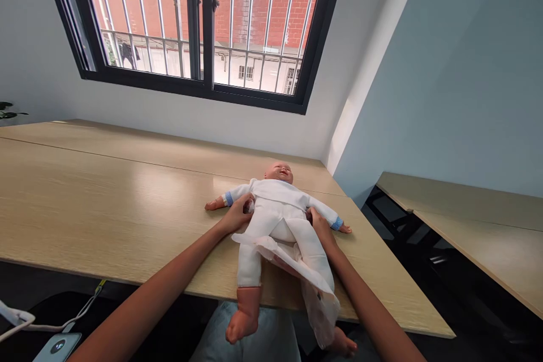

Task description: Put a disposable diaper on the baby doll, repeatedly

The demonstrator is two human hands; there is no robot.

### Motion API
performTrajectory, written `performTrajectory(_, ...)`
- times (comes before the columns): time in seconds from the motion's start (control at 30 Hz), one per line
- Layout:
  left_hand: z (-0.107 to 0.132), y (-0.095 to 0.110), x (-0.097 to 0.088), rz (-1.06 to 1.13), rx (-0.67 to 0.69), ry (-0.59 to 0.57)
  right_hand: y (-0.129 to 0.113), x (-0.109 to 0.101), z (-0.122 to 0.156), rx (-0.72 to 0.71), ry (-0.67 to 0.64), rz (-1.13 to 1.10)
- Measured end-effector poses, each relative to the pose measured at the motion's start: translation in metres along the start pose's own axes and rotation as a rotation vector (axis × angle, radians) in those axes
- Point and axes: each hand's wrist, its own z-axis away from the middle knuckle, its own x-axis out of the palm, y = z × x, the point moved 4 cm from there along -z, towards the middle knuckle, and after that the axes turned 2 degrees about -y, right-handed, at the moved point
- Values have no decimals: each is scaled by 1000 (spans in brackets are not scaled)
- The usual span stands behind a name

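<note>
A baby doll lies on its back on the wooden table, its head toward the window and its feet past the near edge. It wears a white suit with blue cuffs. Between and across its legs lies a thin, whitish, half see-through piece that looks like an opened diaper, one end hanging over a shin. My left hand is closed at the doll's waist, pinching a bit of pale, crinkled material. At the opposite hip, my right hand has its fingers curled against the doll's side, the fingertips partly hidden.
The light wooden table reaches to the wall below a barred window. A second table stands to the right, across a dark gap. At the lower left are a phone-like device and a white cable.
</note>
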Motion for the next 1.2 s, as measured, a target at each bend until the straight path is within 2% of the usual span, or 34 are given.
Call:
performTrajectory(0.17,-1,-4,-2,211,-48,-4,-2,-1,-1,16,-35,5)
performTrajectory(0.27,-2,-7,-3,254,-84,33,-4,-2,-1,19,-35,4)
performTrajectory(0.43,-2,-12,-9,212,-93,83,-9,-6,2,44,-59,-21)
performTrajectory(0.63,-2,-14,-26,117,-72,252,-9,-5,2,50,-56,-2)
performTrajectory(0.7,-3,-13,-28,87,-56,268,-8,-4,1,50,-58,9)
performTrajectory(0.87,-1,-9,-21,37,-15,196,-7,-4,1,45,-68,0)
performTrajectory(1.07,5,-5,-14,-183,69,61,-8,-4,2,35,-62,1)
performTrajectory(1.2,5,-9,-14,-226,72,36,-7,-4,1,31,-52,12)
